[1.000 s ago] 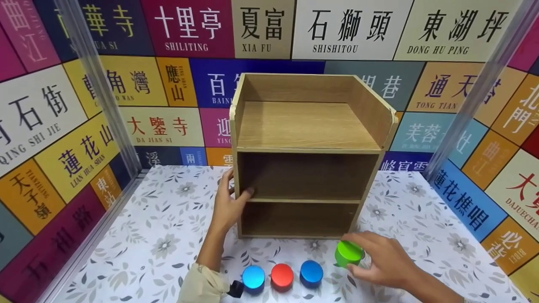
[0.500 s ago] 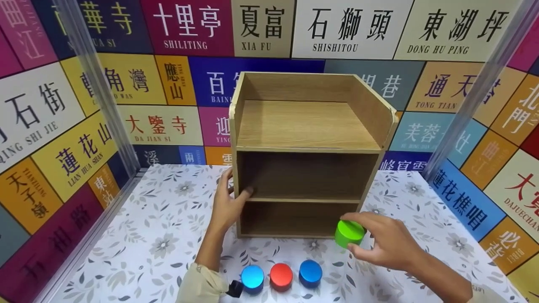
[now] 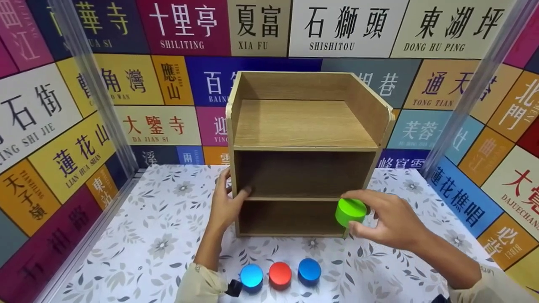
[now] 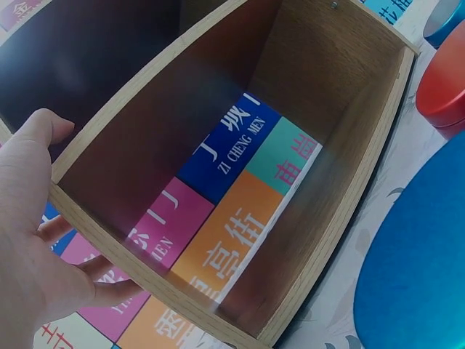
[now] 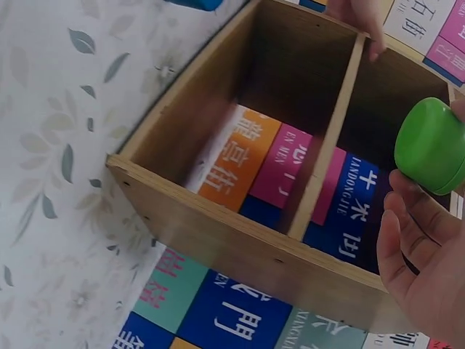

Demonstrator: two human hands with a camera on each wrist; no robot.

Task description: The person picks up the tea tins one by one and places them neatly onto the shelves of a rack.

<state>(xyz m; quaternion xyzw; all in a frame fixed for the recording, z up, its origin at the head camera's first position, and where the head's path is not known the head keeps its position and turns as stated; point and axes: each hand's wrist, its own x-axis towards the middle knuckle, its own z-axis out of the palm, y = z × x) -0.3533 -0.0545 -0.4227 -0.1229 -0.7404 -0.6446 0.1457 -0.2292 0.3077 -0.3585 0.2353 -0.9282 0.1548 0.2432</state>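
Observation:
A small wooden shelf (image 3: 305,149) with two compartments and a railed top stands on the table. My left hand (image 3: 226,206) grips its left side panel, thumb on the inside and fingers outside; the left wrist view shows this hand (image 4: 51,240) at the panel's edge. By the shelf's right front edge, my right hand (image 3: 389,219) holds a green round tin (image 3: 351,212) between thumb and fingers, raised off the table. In the right wrist view the green tin (image 5: 434,145) is in front of the upper compartment.
Three round tins stand in a row before the shelf: light blue (image 3: 252,277), red (image 3: 280,275) and darker blue (image 3: 309,272). A floral cloth (image 3: 168,235) covers the table. Walls printed with colourful place-name signs (image 3: 341,27) enclose the back and sides.
My right hand has lifted the green tin from beside the row up to about the height of the middle board. My left hand stays on the shelf's side.

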